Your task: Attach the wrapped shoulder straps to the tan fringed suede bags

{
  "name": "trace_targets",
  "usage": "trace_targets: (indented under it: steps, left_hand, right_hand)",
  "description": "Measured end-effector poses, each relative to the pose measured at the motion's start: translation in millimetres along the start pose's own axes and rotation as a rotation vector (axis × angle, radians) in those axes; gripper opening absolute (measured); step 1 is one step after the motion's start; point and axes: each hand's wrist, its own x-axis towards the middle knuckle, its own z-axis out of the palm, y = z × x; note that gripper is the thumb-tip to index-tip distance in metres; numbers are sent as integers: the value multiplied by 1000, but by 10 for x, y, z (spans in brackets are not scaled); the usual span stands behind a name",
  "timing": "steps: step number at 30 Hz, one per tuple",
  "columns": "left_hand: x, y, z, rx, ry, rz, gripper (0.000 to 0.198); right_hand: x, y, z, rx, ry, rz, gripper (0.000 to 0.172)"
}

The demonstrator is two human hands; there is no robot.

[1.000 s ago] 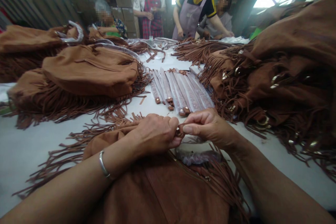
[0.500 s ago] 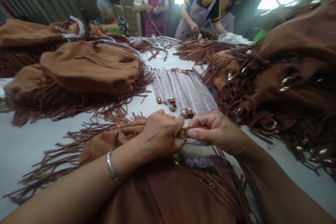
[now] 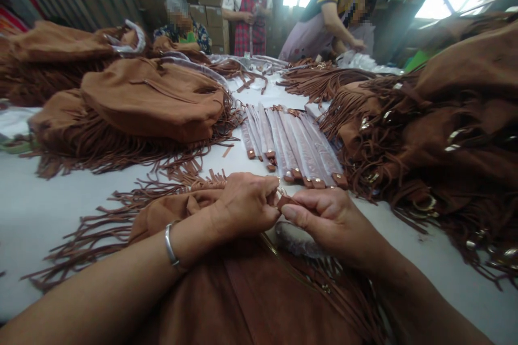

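A brown suede bag with long fringe [image 3: 210,291] lies right in front of me, its gold zip running under my hands. My left hand [image 3: 249,202], closed above the bag's top edge, pinches a small gold metal ring [image 3: 280,190]. Fingers and thumb of my right hand [image 3: 326,215] are closed on the end of a brown leather strap [image 3: 285,202], held right against the ring. Whether strap and ring are joined is hidden by my fingers. A plastic-wrapped strap section [image 3: 297,238] hangs below my right hand.
Several plastic-wrapped straps [image 3: 289,140] lie in a row ahead on the white table [image 3: 214,159]. Fringed bags are piled at left [image 3: 154,97] and right [image 3: 457,113]. Across the table, a person in a checked apron [image 3: 250,8] stands and others work.
My right hand has lowered slightly, baring more of the strap end and the ring. The view has shifted a little left. A co-worker across the table leans further over, reaching right.
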Motion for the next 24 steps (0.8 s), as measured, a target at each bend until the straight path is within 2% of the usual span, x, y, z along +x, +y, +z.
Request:
trace_targets:
  steps: [3,5,8,11,13,14,17,19,22,24]
  left_hand:
    - [-1,16,-33,11,-16,-91,16]
    - [-1,28,-53,36,-51,-110,17]
    - [8,30,-66,84,-103,31,19]
    - [27,18,-81,192,-54,130,42]
    - [31,7,-129,262,-26,70,61]
    - [28,-3,-170,279,-42,23,63]
    - [5,-73,-339,255,-136,-93,36]
    - [-6,-160,-452,176,-127,-157,19]
    - [13,-307,-562,29,-89,-189,15]
    - [41,-377,-587,-27,-86,-185,18]
  right_hand:
    - [18,27,33,64,23,-1,36]
    - [27,84,16,171,-17,43,36]
    - [45,209,-66,406,-79,210,35]
    - [117,285,-170,576,-28,333,35]
    - [230,256,-243,659,-32,336,34]
    - [308,213,-284,699,-50,328,32]
    - [585,11,-439,768,-65,283,27]
    - [746,-128,-553,721,-37,201,28]
    - [837,-223,-665,527,57,86,38]
    - [763,-180,-648,432,22,66,46]
